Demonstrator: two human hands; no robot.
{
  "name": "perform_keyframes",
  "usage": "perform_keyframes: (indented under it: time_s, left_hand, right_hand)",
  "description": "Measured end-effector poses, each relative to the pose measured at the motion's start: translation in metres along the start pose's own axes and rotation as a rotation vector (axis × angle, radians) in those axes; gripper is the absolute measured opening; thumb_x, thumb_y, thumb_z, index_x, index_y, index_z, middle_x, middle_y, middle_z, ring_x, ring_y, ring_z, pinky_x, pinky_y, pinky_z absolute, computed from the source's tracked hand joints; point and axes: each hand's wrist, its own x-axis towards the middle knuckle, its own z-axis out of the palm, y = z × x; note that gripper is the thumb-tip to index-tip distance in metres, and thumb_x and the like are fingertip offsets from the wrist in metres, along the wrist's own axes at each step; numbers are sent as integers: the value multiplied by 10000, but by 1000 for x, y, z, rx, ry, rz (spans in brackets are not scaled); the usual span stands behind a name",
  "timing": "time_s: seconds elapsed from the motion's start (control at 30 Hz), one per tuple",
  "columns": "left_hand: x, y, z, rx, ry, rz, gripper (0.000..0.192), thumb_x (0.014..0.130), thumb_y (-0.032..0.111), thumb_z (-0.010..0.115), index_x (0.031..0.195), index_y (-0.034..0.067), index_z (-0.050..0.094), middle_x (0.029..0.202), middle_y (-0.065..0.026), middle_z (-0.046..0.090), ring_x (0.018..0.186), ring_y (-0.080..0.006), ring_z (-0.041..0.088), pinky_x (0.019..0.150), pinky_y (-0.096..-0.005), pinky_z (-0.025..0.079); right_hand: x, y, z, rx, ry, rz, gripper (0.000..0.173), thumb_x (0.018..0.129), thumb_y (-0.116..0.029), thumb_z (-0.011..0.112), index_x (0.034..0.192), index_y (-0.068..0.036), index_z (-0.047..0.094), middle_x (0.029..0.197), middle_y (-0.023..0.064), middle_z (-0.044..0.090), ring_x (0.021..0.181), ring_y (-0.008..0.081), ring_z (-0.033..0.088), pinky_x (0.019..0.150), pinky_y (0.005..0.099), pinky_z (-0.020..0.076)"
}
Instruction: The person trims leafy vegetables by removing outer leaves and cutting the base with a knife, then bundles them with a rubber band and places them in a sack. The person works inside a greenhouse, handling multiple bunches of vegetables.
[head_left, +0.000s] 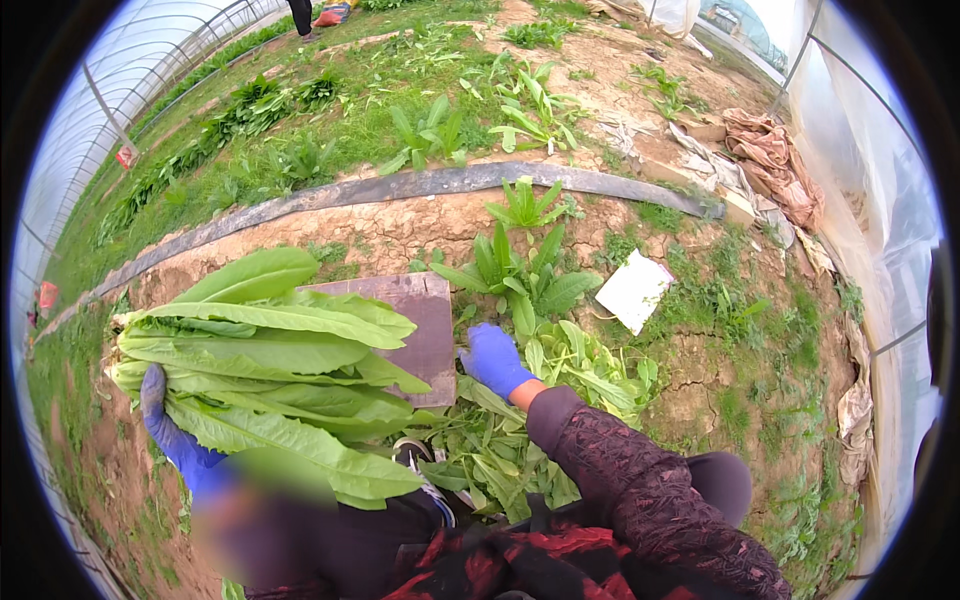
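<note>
My left hand (169, 427), in a blue glove, holds a large bundle of long-leaf lettuce (277, 360) from below and near its cut stem ends; the leaves point right. Part of the bundle lies over a brownish board (420, 315) on the ground. My right hand (493, 361), also blue-gloved, is just right of the board's edge with its fingers curled. Whether something small is between those fingers cannot be told. Loose leaves (502, 450) lie below it and to its right. A blurred patch covers part of my left forearm.
Leafy plants (517, 274) grow beyond the board. A white sheet (636, 291) lies to the right. A dark flat hose (450, 182) crosses the soil ahead. Rows of plants, a person's leg (301, 16) and bags are farther off. Plastic greenhouse film (877, 225) stands at the right.
</note>
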Motion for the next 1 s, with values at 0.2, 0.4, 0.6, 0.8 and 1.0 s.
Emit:
perform_keyframes:
  time_s: [0.2,0.4,0.6,0.8,1.0]
  left_hand:
    - [-15,-40,35,396,323,355,530,922,322,571,1390,82,501,1353,-115,565,1201,-268,548,1046,-435,434]
    - [19,-33,20,422,325,453,540,916,319,576,1395,84,495,1355,-114,562,1202,-269,548,1046,-435,435]
    - [31,-34,4,439,323,447,550,910,316,580,1400,85,489,1358,-114,560,1202,-271,548,1046,-435,437]
    - [37,-28,-5,452,307,455,560,903,314,585,1405,87,483,1361,-113,558,1202,-273,547,1047,-434,438]
    - [36,-23,-15,443,282,448,570,897,311,590,1410,89,477,1364,-112,556,1203,-275,547,1047,-434,439]
  right_hand:
    - [89,49,89,-377,-207,-336,159,802,-131,606,858,-80,745,927,155,696,898,314,663,777,454,506]
    - [169,90,148,-701,-330,-406,263,889,-178,563,1053,-75,740,1088,102,710,1018,272,659,821,412,494]
    - [196,136,186,-1180,-284,-167,316,914,-233,555,1159,-101,705,1138,60,685,1035,256,641,832,478,471]
    - [210,161,199,-1484,-562,-183,326,923,-285,566,1197,-169,699,1129,11,677,1021,268,633,795,583,450]
    - [192,153,178,-1229,-564,-59,239,881,-149,615,1074,-210,741,934,-48,663,788,163,627,611,470,462]
